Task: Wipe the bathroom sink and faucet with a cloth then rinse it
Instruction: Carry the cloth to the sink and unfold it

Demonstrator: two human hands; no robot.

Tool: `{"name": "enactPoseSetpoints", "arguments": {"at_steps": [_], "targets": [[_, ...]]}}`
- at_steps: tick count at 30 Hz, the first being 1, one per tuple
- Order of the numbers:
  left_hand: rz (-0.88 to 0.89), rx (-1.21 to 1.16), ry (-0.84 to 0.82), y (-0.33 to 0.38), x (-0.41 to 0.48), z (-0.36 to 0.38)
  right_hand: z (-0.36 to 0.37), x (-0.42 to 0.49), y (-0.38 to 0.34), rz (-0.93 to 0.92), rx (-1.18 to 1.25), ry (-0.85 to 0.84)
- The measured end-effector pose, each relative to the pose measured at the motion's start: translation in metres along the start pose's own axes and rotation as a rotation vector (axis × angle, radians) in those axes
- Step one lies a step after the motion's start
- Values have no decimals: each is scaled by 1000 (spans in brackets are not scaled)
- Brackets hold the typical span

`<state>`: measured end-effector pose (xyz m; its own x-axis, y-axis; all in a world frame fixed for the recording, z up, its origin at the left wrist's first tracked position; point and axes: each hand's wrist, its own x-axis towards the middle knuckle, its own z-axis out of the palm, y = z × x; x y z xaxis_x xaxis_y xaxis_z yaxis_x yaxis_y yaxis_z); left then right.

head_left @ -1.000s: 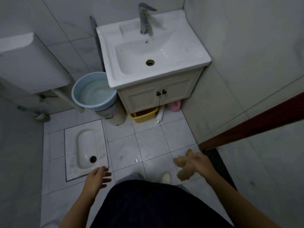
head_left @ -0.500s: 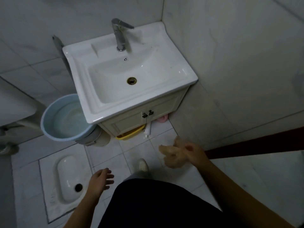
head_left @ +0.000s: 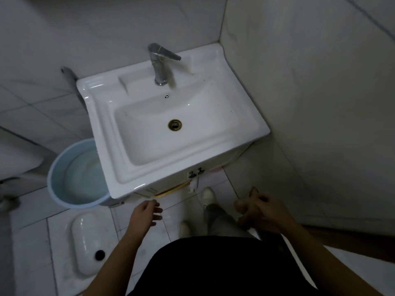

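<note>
A white ceramic sink (head_left: 136, 178) sits on a cream cabinet in the corner, with a brass drain (head_left: 174, 125) in its dry basin. A chrome faucet (head_left: 160, 67) stands at the back rim, its lever pointing right. My right hand (head_left: 267, 212) is low in front of the cabinet's right end, shut on a bunched tan cloth (head_left: 242, 207). My left hand (head_left: 144, 215) hangs open just below the sink's front edge, empty, fingers apart.
A light blue basin (head_left: 64, 174) sits left of the sink, partly under its rim. A squat toilet pan (head_left: 87, 242) lies in the floor at lower left. Tiled walls close in behind and to the right. A yellow tub (head_left: 171, 190) peeks from under the cabinet.
I have stepped closer, so the sink now fills the middle of the view. Both hands have come up nearer the cabinet front; the right still grips the cloth.
</note>
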<state>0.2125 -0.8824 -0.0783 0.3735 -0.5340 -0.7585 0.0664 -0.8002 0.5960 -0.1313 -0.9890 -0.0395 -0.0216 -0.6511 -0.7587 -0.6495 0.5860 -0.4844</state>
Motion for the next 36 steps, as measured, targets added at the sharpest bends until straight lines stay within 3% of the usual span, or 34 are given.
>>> {"name": "enactPoseSetpoints", "arguments": {"at_steps": [2, 7, 12, 19, 25, 30, 33, 36], "targets": [[-13, -41, 56, 6, 1, -4, 0, 22, -32, -137, -66, -37], [-30, -151, 239, 22, -12, -12, 6, 44, -150, -424, -302, -437], [-1, -247, 398, 44, -25, -21, 24, 45, -253, -595, -359, -668], [84, -236, 473, 80, -15, -41, 52, 55, -319, -717, -325, -689], [181, -230, 379, 138, 20, -56, 58, 84, -330, -737, -288, -608], [425, 186, 322, 197, 70, -51, 50, 104, -341, -761, -299, -558], [647, 406, 143, 229, 107, -38, 46, 119, -345, -727, -319, -562], [615, 607, -35, 234, 151, -20, 50, 154, -334, -656, -324, -490]]}}
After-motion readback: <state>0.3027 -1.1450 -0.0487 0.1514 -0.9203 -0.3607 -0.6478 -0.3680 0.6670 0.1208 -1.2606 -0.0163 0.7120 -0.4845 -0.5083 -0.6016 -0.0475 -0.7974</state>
